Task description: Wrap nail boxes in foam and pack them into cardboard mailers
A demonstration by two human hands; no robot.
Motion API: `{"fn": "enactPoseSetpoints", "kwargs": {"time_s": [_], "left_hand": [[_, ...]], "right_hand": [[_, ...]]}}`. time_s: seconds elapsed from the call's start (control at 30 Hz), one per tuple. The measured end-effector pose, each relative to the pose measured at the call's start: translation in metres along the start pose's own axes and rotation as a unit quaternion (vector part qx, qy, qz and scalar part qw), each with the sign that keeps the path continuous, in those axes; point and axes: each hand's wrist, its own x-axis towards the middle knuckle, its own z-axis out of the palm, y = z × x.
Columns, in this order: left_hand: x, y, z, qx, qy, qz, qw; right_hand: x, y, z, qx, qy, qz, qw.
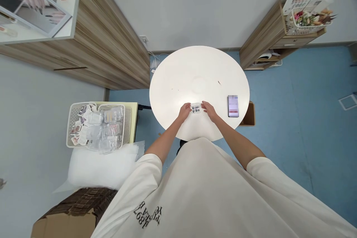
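A small clear plastic case [195,109] lies at the near side of the white round table [178,70]. Inside it are several dark, nail-shaped pieces that look like press-on nails. My left hand [184,112] has its fingers closed at the case's left edge. Close by the right edge, my right hand [209,111] has its fingers apart, with a slight gap between the fingertips and the case. Whether the lid is up or down is too small to tell.
On the table's right lies a phone [233,106] with its screen lit. White baskets [126,126] of clear packs stand at left, near bubble wrap [100,167] and a cardboard box [67,225]. Wooden cabinets [111,33] stand beyond; a drawer unit [262,41] is at right.
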Motion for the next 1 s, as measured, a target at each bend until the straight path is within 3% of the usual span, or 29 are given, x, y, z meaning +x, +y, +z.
{"fn": "enactPoseSetpoints", "kwargs": {"time_s": [0.23,0.6,0.7,0.8,0.87,0.93,1.0], "left_hand": [[-0.008,-0.022,0.004,0.01,-0.014,-0.011,1.0],[-0.031,-0.033,-0.004,0.202,-0.028,0.001,0.979],[-0.039,-0.035,-0.004,0.32,-0.039,0.08,0.943],[-0.046,-0.038,-0.003,0.446,-0.086,0.171,0.874],[-0.05,-0.039,-0.001,0.495,-0.117,0.192,0.839],[-0.053,-0.04,-0.001,0.513,-0.131,0.19,0.827],[-0.054,-0.04,-0.001,0.506,-0.133,0.18,0.833]], "right_hand": [[-0.008,0.018,-0.002,-0.023,-0.004,0.021,1.0],[-0.014,0.049,-0.01,-0.206,-0.024,-0.019,0.978],[-0.019,0.054,-0.007,-0.321,-0.041,-0.06,0.944],[-0.024,0.056,-0.004,-0.465,-0.07,-0.112,0.876],[-0.026,0.056,-0.003,-0.545,-0.082,-0.126,0.825],[-0.028,0.055,-0.002,-0.595,-0.087,-0.133,0.788],[-0.029,0.054,-0.003,-0.621,-0.093,-0.14,0.766]]}}
